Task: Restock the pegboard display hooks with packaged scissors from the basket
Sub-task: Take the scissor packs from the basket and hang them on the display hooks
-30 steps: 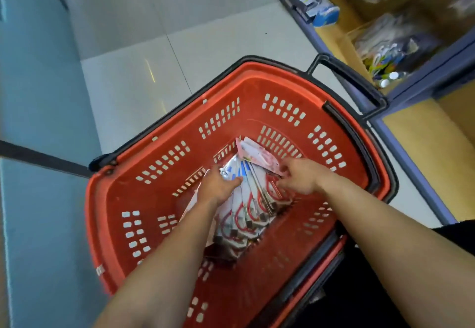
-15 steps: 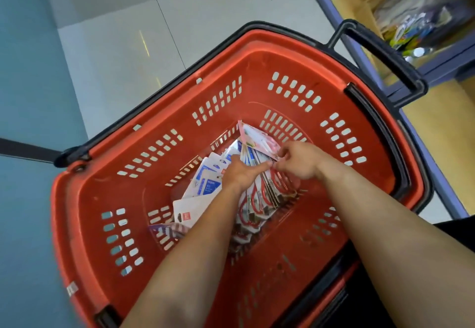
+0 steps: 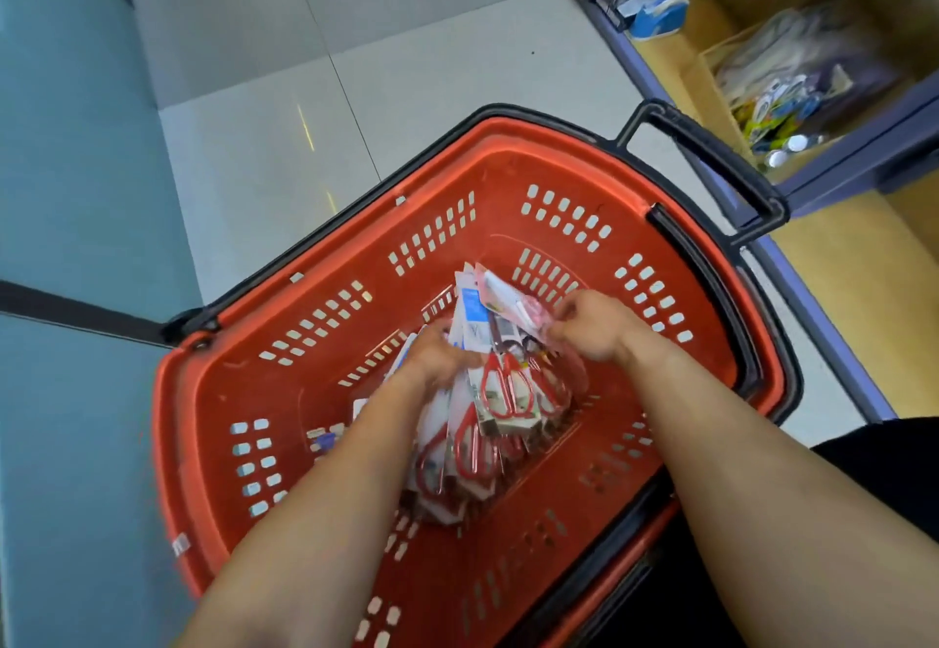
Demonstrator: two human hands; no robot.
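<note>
A fanned bundle of packaged scissors (image 3: 508, 393), red-handled on white cards, lies in the middle of a red plastic basket (image 3: 508, 175). The left hand (image 3: 439, 358) curls its fingers around the left side of the bundle. The right hand (image 3: 594, 325) pinches the edge of a pink-printed package (image 3: 513, 302) at the bundle's far end. The left forearm hides the bundle's left part. More flat packs lie on the basket bottom to the left, blurred. A black handle (image 3: 721, 159) stands up at the basket's far right corner, between the basket and a store shelf (image 3: 838, 159) holding bagged goods (image 3: 792, 83). Pale tiled floor (image 3: 432, 63) lies beyond the basket.
</note>
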